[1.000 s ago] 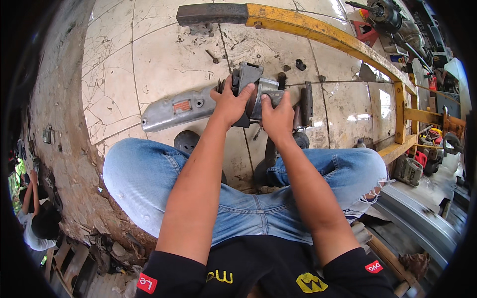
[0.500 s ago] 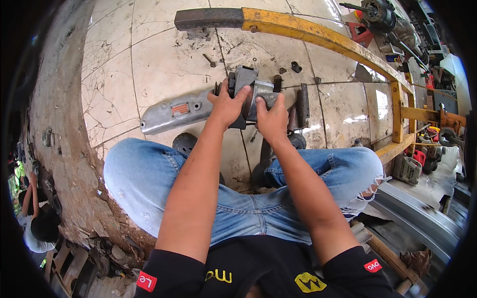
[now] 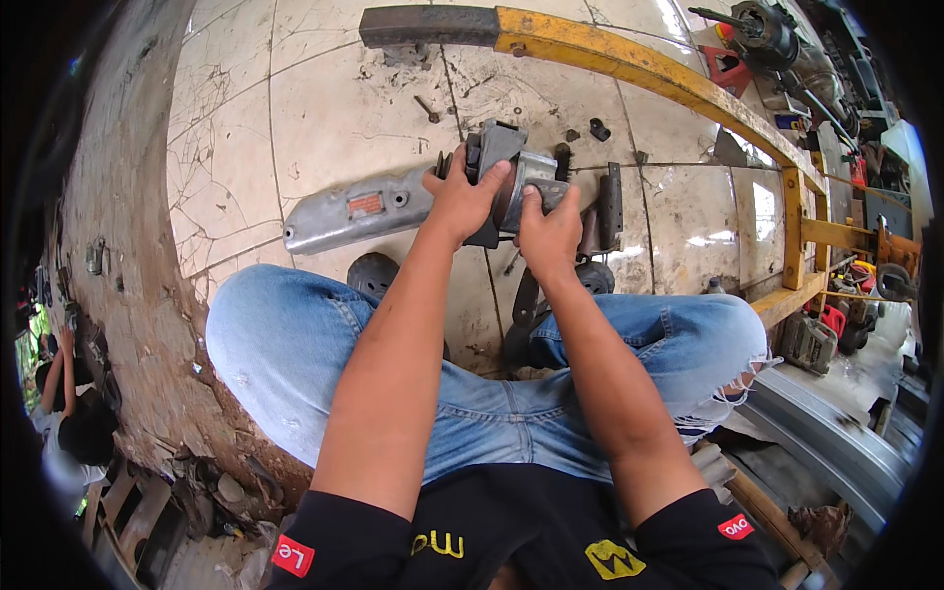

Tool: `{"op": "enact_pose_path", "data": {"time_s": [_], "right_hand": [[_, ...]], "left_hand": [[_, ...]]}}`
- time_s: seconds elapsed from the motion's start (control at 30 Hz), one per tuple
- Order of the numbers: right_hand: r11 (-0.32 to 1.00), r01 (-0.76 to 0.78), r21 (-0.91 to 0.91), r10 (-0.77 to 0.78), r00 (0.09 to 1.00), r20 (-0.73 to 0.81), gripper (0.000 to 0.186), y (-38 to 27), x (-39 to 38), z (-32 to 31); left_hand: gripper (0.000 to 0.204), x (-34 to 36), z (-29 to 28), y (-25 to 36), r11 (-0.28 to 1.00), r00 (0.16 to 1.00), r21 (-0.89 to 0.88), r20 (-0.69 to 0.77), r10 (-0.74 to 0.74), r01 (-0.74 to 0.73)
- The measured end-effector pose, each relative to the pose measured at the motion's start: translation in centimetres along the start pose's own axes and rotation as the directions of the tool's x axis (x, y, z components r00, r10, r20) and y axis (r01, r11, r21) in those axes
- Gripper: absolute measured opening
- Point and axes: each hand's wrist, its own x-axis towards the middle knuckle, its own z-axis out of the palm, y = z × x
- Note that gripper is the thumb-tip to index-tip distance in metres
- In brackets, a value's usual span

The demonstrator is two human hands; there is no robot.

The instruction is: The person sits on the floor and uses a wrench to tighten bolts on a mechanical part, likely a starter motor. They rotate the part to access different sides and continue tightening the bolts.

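Both hands are on a grey metal engine part with a round dark-edged flange and a boxy upper end, held above the tiles between my knees. My left hand grips its left side, the thumb lying on the metal. From the right, my right hand is wrapped round a lighter cylindrical section, thumb on top. Behind my left hand, a long silver valve cover with a small orange label lies on the floor. Just right of the part lie a dark bristled brush and a dark metal bar. My fingertips underneath are hidden.
A yellow steel frame with a black end arches across the far side and down the right. A bolt and a small dark fitting lie on the tiles. Tools and containers crowd the right; another person sits far left.
The view has shifted slightly, so the floor things sit a little farther right and higher. Both hands keep their hold on the engine part.
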Motion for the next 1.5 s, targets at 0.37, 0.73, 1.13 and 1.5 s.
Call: {"op": "enact_pose_path", "data": {"time_s": [0.37, 0.73, 1.13, 1.5], "right_hand": [[0.954, -0.202, 0.220, 0.165, 0.971, 0.175, 0.028, -1.3, 0.9, -4.0], [0.996, -0.066, 0.054, 0.062, 0.995, 0.074, 0.029, 1.5, 2.6, -5.2], [0.996, -0.087, 0.005, 0.087, 0.995, 0.049, 0.037, 0.6, 3.3, -4.4], [0.995, 0.058, -0.082, -0.053, 0.997, 0.062, 0.038, 0.4, 1.9, -3.4]], "left_hand": [[0.102, 0.6, 0.1, -0.8, 0.999, 1.000, -0.028, 0.002, -0.024, 0.024], [0.079, 1.9, 0.9, 0.4, 0.915, 0.959, 0.392, -0.212, 0.187, -0.092], [0.054, 1.6, 3.1, -1.8, 0.880, 0.768, 0.345, -0.445, 0.460, -0.327], [0.047, 2.8, 3.2, -2.6, 0.899, 0.787, 0.257, -0.436, 0.436, -0.356]]}}
